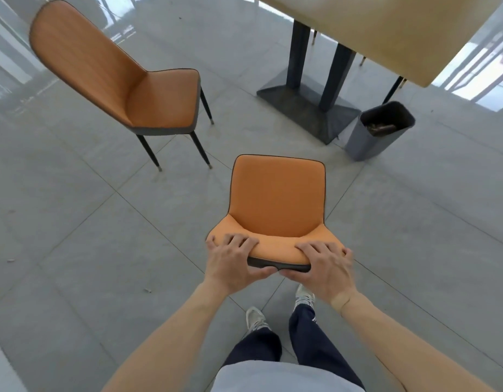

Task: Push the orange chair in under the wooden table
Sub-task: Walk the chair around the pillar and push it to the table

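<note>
Orange padded chair with dark piping and thin black legs (275, 205), centre of view, its seat facing the counter at 1 o'clock but well apart from it. Left to right: a second orange chair (117, 80) at 10 o'clock; left hand (230, 258) and right hand (321, 264) each clamp the backrest's top edge, fingers over, thumbs behind, for steering the push; pale wooden counter (400, 32) on dark pedestal legs; grey waste bin (377, 134) beside the base, likely obstacle.

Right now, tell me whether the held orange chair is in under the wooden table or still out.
Out. The held orange chair stands on open floor short of the wooden table, gripped at its backrest by both hands.
</note>
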`<state>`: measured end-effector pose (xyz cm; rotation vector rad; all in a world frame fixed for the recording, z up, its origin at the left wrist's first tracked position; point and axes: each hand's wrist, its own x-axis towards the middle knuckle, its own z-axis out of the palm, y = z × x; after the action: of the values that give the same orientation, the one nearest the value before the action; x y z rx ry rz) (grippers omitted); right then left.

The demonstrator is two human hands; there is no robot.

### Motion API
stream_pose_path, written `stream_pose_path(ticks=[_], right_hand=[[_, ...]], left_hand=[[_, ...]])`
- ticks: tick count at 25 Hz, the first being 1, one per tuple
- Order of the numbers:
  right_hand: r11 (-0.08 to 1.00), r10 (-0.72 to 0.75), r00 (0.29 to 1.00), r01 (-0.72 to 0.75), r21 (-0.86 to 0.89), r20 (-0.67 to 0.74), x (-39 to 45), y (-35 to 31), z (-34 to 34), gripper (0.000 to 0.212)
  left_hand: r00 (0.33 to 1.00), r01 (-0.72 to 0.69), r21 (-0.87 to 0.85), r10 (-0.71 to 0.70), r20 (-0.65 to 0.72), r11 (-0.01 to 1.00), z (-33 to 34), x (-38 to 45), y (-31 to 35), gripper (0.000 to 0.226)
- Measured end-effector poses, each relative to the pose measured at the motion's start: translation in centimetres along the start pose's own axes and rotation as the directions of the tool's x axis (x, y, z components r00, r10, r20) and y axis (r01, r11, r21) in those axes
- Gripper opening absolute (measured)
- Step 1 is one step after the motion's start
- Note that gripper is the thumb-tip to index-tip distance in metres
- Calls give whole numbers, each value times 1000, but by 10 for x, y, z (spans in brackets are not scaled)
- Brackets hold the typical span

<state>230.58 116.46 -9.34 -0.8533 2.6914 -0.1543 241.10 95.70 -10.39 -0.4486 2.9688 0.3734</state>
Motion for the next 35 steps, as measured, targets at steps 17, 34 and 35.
stream_pose_path(ticks=[17, 34, 35], right_hand=[[998, 58, 997, -59, 10, 50, 79, -3, -28, 91], [988, 115, 985, -127, 89, 128, 218, 11, -72, 97], [988, 112, 984, -125, 88, 135, 224, 8, -73, 97]], left_hand=[[997, -72, -10, 72, 35, 997, -22, 94, -31, 82], [976, -153, 12, 149, 160, 988, -68, 252, -56, 86], [973, -164, 12, 160, 167, 986, -71, 259, -61, 85]])
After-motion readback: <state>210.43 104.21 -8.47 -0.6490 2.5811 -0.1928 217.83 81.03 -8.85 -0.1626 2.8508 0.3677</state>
